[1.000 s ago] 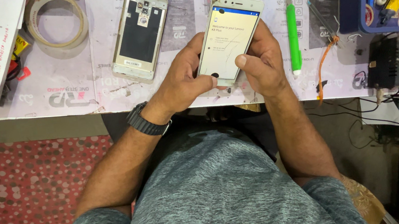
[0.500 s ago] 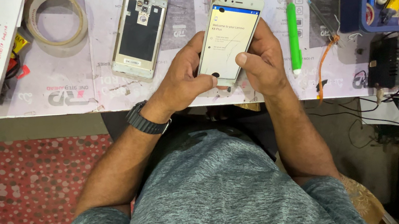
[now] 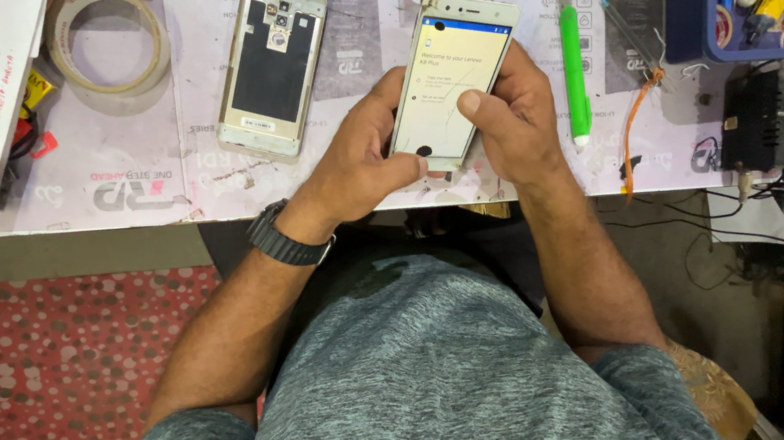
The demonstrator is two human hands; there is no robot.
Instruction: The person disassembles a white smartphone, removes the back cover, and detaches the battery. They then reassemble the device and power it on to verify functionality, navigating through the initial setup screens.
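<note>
I see both hands closed on the lit phone [image 3: 454, 81]: left hand [image 3: 359, 159] grips its left edge, right hand [image 3: 509, 114] its right, green cutter [image 3: 573, 65] just right.

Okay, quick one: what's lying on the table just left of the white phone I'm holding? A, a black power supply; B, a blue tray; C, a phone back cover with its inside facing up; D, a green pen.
C: the phone back cover lies inside-up on the table, left of the white phone held in both hands, left hand and right hand.
</note>
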